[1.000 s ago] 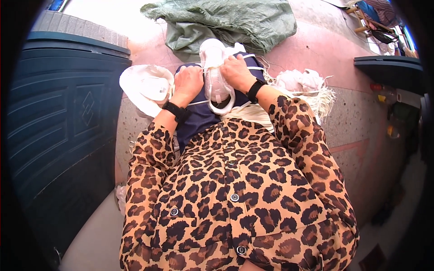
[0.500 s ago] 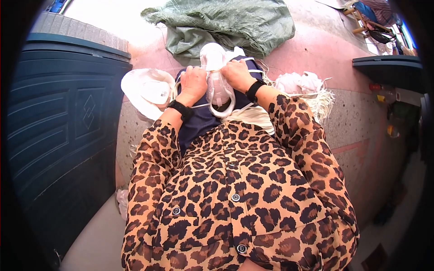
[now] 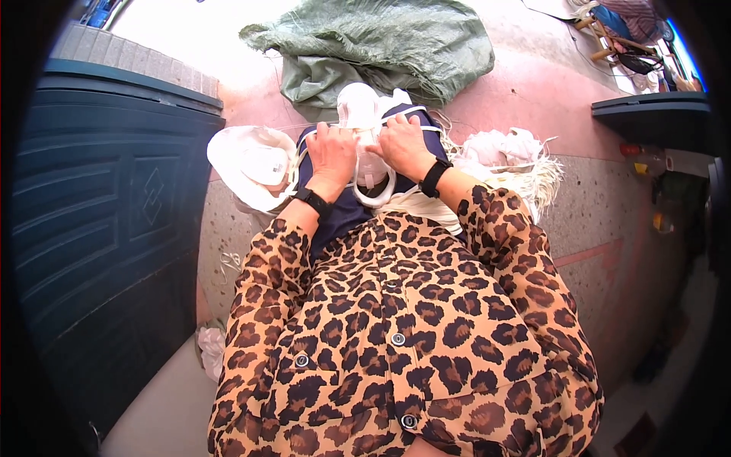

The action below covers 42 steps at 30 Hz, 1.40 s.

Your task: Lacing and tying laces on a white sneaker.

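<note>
Pink and speckled floor (image 3: 586, 190) spreads around the shoe (image 3: 371, 171), with a green sack (image 3: 388, 46) beyond it, a blue panel (image 3: 99, 190) well to its left and, nearer left, a white bundle (image 3: 228, 164) bearing a mark too small to read. The shoe lies on dark cloth (image 3: 343, 219) between left hand (image 3: 333, 158) and right hand (image 3: 405, 146), each grip curled against it; whether either pinches a lace, I cannot tell.

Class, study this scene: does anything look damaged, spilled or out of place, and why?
The green woven sack beyond the central pale shoe looks worn: its edge is frayed into loose threads. Nothing looks spilled.
</note>
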Each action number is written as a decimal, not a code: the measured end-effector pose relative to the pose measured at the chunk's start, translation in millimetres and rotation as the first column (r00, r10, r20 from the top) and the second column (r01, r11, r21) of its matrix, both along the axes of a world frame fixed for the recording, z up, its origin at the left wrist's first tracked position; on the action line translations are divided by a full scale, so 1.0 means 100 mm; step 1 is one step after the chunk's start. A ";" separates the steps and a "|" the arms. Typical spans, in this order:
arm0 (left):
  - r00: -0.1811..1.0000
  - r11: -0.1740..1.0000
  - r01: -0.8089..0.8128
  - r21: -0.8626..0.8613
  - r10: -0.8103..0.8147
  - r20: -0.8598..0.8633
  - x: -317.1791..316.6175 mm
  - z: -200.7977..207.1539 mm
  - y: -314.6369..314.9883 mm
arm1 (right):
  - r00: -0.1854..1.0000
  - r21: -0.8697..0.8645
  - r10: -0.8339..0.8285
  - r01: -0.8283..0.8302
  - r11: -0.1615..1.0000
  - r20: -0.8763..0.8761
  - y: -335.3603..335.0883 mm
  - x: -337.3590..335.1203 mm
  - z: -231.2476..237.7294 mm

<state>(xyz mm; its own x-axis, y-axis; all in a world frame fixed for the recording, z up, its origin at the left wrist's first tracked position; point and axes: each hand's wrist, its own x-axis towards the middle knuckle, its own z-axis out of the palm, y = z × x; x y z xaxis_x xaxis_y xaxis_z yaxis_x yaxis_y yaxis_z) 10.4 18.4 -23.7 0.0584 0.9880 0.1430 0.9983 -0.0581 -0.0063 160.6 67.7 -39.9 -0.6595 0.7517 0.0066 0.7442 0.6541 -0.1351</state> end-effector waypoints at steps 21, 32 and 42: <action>0.945 0.954 0.179 -0.241 -0.099 0.313 0.03 -0.06 0.50 | 0.941 -0.258 -0.055 -0.036 0.965 -0.335 0.14 0.22 -0.28; 0.292 0.841 0.144 -0.522 0.468 0.834 -0.14 0.00 0.77 | 0.964 0.244 0.266 -0.253 0.936 -0.024 0.11 -0.05 -0.08; 0.409 0.751 0.102 -0.652 0.566 0.716 0.20 -0.04 0.96 | 0.477 0.682 0.505 0.347 0.644 -0.720 0.72 0.83 2.24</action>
<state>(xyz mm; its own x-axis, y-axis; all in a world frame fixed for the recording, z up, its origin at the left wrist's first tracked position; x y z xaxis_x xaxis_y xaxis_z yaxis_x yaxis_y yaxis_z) 30.0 114.0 -28.0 -0.0046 0.8240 -0.5666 0.4081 0.5189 0.7511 243.1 139.8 184.3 -0.0483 0.1477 0.9878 0.4726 0.8747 -0.1077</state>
